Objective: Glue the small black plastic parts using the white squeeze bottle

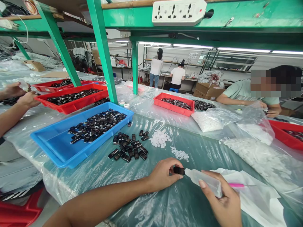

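Between the thumb and fingers of my left hand [164, 175] is a small black plastic casing [179, 170]. My right hand [222, 192] is closed around a translucent squeeze bottle [205, 181], lying nearly level, its nozzle at the casing's right end. I cannot tell whether the tip touches it or goes inside. Just beyond my left hand lie a small heap of tiny white pieces [180, 154] and a pile of larger white pieces [160, 138]. Left of these, several similar black casings [130, 146] are scattered on the plastic-covered table [94, 176].
A blue tray [52, 153] with many black casings stands at left, near red trays [71, 108]. A pink-handled tool [236, 185] rests on white cloth [260, 195] at right. Green posts [104, 53] rise from the table. Co-workers sit at left and right.
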`<act>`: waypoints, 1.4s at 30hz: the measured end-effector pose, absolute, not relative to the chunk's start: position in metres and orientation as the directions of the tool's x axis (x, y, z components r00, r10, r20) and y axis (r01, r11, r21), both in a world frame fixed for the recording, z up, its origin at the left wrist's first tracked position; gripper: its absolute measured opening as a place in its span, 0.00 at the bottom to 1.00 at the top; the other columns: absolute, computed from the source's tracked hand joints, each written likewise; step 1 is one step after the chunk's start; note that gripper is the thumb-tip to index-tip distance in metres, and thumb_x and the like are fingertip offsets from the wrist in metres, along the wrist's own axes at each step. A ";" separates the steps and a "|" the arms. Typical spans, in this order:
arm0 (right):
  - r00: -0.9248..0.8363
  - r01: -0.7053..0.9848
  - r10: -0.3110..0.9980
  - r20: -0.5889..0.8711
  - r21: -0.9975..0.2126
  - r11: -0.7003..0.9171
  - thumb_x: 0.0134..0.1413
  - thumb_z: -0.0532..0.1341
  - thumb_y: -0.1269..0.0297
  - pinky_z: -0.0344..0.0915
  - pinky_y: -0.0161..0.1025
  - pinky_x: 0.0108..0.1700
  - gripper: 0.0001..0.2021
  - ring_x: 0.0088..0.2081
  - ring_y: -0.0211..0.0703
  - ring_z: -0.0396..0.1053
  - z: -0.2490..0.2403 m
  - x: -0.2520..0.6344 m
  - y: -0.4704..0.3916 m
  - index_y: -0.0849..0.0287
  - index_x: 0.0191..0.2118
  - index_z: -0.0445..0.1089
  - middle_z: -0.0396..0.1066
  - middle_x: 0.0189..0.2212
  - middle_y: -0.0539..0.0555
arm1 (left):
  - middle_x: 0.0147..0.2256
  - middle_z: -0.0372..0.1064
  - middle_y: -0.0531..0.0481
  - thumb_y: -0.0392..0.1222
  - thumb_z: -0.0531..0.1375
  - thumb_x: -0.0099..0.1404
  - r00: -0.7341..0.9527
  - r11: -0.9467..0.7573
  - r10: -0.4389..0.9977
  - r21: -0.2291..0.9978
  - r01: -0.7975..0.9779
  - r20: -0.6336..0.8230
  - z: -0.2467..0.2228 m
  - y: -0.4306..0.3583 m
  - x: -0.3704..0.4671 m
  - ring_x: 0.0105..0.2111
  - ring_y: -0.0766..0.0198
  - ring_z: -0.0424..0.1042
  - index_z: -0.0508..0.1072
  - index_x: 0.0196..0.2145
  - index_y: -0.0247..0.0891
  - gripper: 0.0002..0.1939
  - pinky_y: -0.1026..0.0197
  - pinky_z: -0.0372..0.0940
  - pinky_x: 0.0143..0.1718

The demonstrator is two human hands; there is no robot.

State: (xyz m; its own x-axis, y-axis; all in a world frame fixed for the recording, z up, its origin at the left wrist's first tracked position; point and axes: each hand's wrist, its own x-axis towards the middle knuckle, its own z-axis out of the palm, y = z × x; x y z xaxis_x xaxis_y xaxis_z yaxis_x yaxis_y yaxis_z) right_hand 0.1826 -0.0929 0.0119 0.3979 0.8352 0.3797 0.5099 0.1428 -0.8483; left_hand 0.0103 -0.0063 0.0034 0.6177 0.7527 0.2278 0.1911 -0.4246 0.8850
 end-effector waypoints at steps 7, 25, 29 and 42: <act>0.356 0.555 0.833 0.424 -0.813 0.177 0.46 0.62 0.55 0.61 0.36 0.37 0.12 0.35 0.45 0.67 0.010 0.186 -0.093 0.57 0.35 0.69 0.71 0.32 0.53 | 0.35 0.68 0.50 0.41 0.60 0.58 0.617 -0.424 0.756 0.882 0.207 0.218 0.005 -0.006 0.011 0.32 0.65 0.66 0.71 0.37 0.39 0.08 0.66 0.62 0.32; 0.514 0.387 0.792 0.329 -0.913 0.128 0.44 0.62 0.52 0.62 0.32 0.31 0.13 0.32 0.43 0.67 0.026 0.176 -0.093 0.57 0.32 0.70 0.71 0.30 0.52 | 0.37 0.69 0.46 0.40 0.60 0.57 0.642 -0.193 0.753 0.981 0.008 0.143 0.002 -0.006 0.013 0.36 0.61 0.70 0.70 0.40 0.35 0.12 0.61 0.66 0.38; 0.485 0.459 0.786 0.384 -0.876 0.145 0.44 0.62 0.53 0.64 0.33 0.33 0.13 0.32 0.43 0.68 0.023 0.176 -0.094 0.57 0.32 0.71 0.72 0.30 0.52 | 0.36 0.69 0.47 0.40 0.61 0.57 0.631 -0.222 0.759 0.975 0.015 0.163 -0.001 -0.005 0.014 0.35 0.62 0.70 0.70 0.39 0.35 0.11 0.62 0.65 0.38; 0.333 0.685 0.770 0.544 -0.701 0.200 0.44 0.63 0.53 0.65 0.40 0.38 0.14 0.34 0.50 0.70 0.014 0.184 -0.095 0.57 0.33 0.72 0.73 0.32 0.55 | 0.36 0.69 0.49 0.40 0.60 0.57 0.628 -0.359 0.754 0.921 0.151 0.191 0.006 -0.007 0.012 0.33 0.65 0.67 0.71 0.38 0.38 0.09 0.66 0.63 0.34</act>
State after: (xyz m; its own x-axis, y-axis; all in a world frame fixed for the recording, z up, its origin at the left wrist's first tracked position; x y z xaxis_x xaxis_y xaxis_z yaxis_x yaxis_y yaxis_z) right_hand 0.1840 -0.0952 0.0138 0.3327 0.7700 0.5444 0.6847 0.1997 -0.7010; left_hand 0.0120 -0.0068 0.0059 0.6282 0.7542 0.1910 0.1510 -0.3591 0.9210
